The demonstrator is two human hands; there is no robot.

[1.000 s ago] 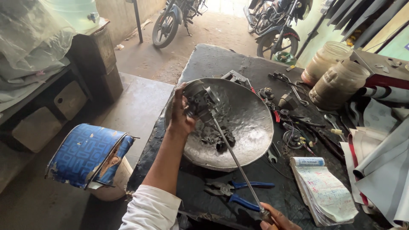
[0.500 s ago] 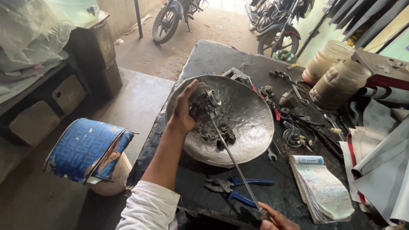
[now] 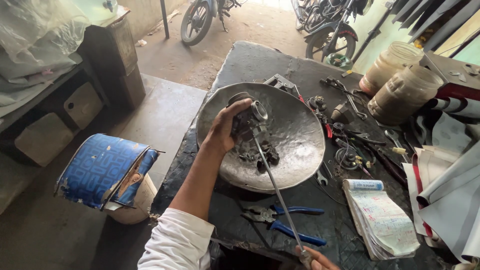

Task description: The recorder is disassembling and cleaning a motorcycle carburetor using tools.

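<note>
Your left hand (image 3: 227, 131) is closed around a small grimy metal engine part (image 3: 248, 119), fingers wrapped over its body, and holds it above the left half of the dented metal bowl (image 3: 300, 135). More dark small parts (image 3: 262, 154) lie in the bottom of the bowl, below the held part.

Your right hand (image 3: 316, 260) shows only at the lower edge of the view. It grips the handle end of a long thin screwdriver (image 3: 277, 192); how tightly the fingers close cannot be told, as most of the hand is cut off. The shaft runs up and left, and its tip meets the part in your left hand.

The bowl stands on a dark, oily workbench (image 3: 260, 60). Blue-handled pliers (image 3: 280, 220) lie on the bench just in front of the bowl, beside the shaft. To the right of the pliers lies a worn notebook (image 3: 382, 220) with handwritten pages and a pale blue strip along its top edge. Two cloudy, dirty plastic jars (image 3: 402, 92) stand at the far right of the bench, touching each other. Loose tools and springs (image 3: 350, 135) lie between the jars and the bowl.

A stool with a torn blue patterned seat (image 3: 105, 170) stands to the left of the bench. Motorcycles (image 3: 200, 17) are parked beyond it.
</note>
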